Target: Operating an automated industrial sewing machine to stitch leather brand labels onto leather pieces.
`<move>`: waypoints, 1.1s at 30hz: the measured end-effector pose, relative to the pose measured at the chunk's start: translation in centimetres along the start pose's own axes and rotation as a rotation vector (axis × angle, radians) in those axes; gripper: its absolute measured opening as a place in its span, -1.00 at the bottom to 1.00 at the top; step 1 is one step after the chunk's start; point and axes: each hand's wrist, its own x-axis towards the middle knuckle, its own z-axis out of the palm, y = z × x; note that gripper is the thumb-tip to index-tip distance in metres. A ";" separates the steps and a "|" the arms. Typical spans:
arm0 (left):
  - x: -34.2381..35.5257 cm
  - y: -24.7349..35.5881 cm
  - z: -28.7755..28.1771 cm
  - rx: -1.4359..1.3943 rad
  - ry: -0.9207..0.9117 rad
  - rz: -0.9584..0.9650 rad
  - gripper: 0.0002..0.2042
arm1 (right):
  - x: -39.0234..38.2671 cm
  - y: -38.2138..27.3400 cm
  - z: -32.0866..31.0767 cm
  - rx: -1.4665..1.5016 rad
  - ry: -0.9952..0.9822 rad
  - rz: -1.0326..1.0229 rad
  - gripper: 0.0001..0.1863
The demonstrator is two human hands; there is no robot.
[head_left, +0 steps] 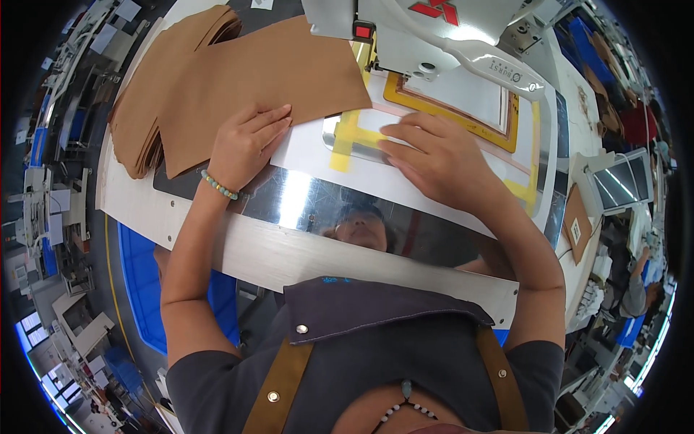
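A brown leather-like panel [267, 65] lies partly over a stack of brown pieces and reaches right toward the machine head. My left hand [249, 141] is at the panel's near edge, fingers together on its top; the thumb is mostly hidden, and the grip looks closed on the edge. My right hand [434, 155] hovers or rests over a white template plate [307, 148], fingers bent and apart, with nothing seen in them. Yellow tape [354, 137] marks the plate near those fingertips. Beyond my right hand sits a yellow-edged rectangular frame [463, 119].
A white sewing machine head [434, 36] with a light bar [499, 69] overhangs the work area. The stack of brown pieces [141, 108] stands at left. A shiny metal strip [289, 199] runs along the near side. A blue bin [141, 282] is below; a screen [618, 181] stands at right.
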 end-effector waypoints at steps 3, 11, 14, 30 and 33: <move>-0.1 0.5 -0.4 0.031 -0.032 0.013 -0.78 | 2.3 0.2 2.6 -0.213 -0.058 -0.012 -0.68; -6.2 0.1 -4.5 0.281 -0.083 -0.131 -0.75 | 5.5 1.3 6.7 -0.437 -0.039 -0.069 -0.82; -9.2 -1.3 -6.4 0.394 -0.115 -0.217 -0.74 | 5.3 1.6 7.0 -0.434 0.030 -0.070 -0.88; 2.7 -4.7 0.9 0.216 -0.040 0.221 -0.61 | -6.1 2.9 -1.8 -0.594 -0.063 0.108 -0.92; 6.8 -3.2 3.8 0.199 -0.052 0.365 -0.60 | -10.4 3.4 -4.7 -0.693 -0.147 0.189 -0.93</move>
